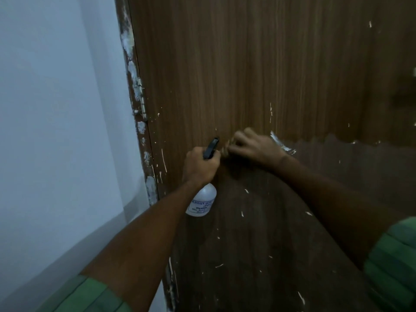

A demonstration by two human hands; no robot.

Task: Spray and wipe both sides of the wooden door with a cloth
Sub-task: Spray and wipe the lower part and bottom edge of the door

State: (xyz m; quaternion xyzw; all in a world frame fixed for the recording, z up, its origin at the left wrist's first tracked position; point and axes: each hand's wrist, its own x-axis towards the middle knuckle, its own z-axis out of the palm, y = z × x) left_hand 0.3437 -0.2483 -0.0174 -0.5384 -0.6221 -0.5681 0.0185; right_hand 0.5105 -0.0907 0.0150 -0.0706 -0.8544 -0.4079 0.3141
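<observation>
Pale bluish-white wall [56, 109] filled the left side of the view, meeting a brown wooden door [258, 64] that took up everything to the right. Along the door's left edge ran a strip of frame [135, 82] blotched with white paint or plaster, and a metal hinge [142, 97] sat partway down it. White flecks and streaks were scattered over the door's grained face, thicker toward the lower half, which lay in shadow. The left hand [199, 167] was wrapped around the neck of a spray bottle [202, 201], fingers curled tight about it just below the black trigger head [211, 147], which pointed up toward the door. The bottle's white body hung below the fist, with blue printed lettering on it that was only partly readable. Just beside it to the right, the right hand [254, 146] was pressed against the door at about the same height, fingers bunched around a small brownish cloth [225, 147] of which only a twisted bit showed between the two hands. The cloth lay against the wood and was close to the trigger head; whether they touched could not be told. Both forearms reached in from the bottom of the view, bare up to green sleeves [94, 296] at the lower corners.
</observation>
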